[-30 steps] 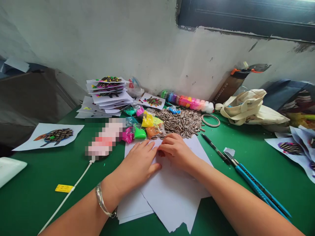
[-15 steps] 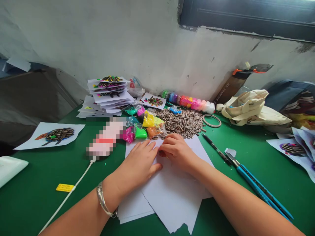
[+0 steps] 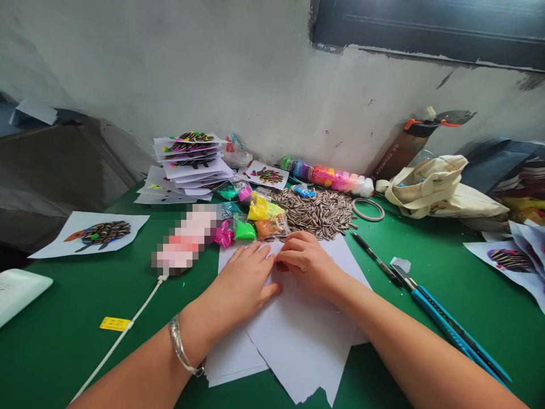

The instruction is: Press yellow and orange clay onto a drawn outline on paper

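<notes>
White sheets of paper (image 3: 304, 346), some with torn edges, lie stacked in front of me on the table. My left hand (image 3: 244, 275) rests flat on them with its fingers stretched out. Beside it, my right hand (image 3: 309, 261) is closed, its fingers bent and pressed together low over the paper. Whatever those fingertips hold is hidden. Just beyond the hands are small bags of soft coloured clay, among them a yellow bag (image 3: 259, 207), a green bag (image 3: 244, 229) and an orange bag (image 3: 271, 226). A heap of striped sunflower seeds (image 3: 321, 213) lies behind my right hand.
On the green table (image 3: 383, 341), a pen (image 3: 374, 258), a blue utility knife (image 3: 455, 326) and a tape roll (image 3: 368, 209) lie to the right. Seed-covered pictures (image 3: 191, 162) are stacked at the back left. A cloth bag (image 3: 443, 187) and a brown bottle (image 3: 400, 147) stand back right.
</notes>
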Demonstrator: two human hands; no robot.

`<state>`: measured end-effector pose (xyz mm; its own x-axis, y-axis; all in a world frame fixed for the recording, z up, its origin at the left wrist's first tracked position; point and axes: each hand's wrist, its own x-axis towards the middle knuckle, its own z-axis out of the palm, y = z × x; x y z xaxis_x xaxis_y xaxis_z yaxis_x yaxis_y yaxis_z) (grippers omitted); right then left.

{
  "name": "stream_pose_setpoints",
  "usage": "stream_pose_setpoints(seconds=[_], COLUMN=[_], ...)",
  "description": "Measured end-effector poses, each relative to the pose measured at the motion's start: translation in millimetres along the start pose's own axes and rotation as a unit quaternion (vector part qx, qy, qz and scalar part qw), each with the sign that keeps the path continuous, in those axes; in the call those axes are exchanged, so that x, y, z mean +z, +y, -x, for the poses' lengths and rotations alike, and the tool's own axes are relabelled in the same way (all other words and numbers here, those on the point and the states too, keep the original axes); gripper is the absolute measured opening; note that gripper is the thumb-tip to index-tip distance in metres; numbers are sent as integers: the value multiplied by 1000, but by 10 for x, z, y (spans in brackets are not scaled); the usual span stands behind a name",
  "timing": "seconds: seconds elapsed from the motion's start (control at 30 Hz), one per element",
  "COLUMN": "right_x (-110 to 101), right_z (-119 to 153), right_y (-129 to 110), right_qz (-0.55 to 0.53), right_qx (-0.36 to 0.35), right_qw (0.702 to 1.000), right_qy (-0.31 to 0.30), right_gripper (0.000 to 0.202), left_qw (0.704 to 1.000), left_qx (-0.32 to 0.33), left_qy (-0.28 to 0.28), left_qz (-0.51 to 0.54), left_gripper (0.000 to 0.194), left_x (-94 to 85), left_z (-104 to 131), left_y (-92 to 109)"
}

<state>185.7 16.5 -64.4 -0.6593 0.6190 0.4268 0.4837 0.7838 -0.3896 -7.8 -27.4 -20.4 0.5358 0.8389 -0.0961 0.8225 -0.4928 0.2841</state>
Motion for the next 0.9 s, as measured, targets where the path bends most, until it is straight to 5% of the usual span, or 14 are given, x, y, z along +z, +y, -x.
stream_pose_setpoints(seconds=[0.23,0.4,0.67,0.9], right_x=[-78,-93,-21,-50], right_z=[-15,49,87,60], right_y=[6,124,182,169], right_qz=[-34,-65,-72,-66], right_qx=[-7,99,143,143], right_qw=[999,986,981,982], right_qy=[22,116,112,102], right_gripper=[20,23,24,24], left_qw=[1000,1000,997,997], left_qx=[7,6,38,35], left_qy=[-3,-6,31,-38], left_qz=[-11,-11,-52,-62], left_gripper=[40,43,44,51], left_x=[-18,-52,7,-37], left_z=[-12,6,43,2], left_y=[4,3,-1,70])
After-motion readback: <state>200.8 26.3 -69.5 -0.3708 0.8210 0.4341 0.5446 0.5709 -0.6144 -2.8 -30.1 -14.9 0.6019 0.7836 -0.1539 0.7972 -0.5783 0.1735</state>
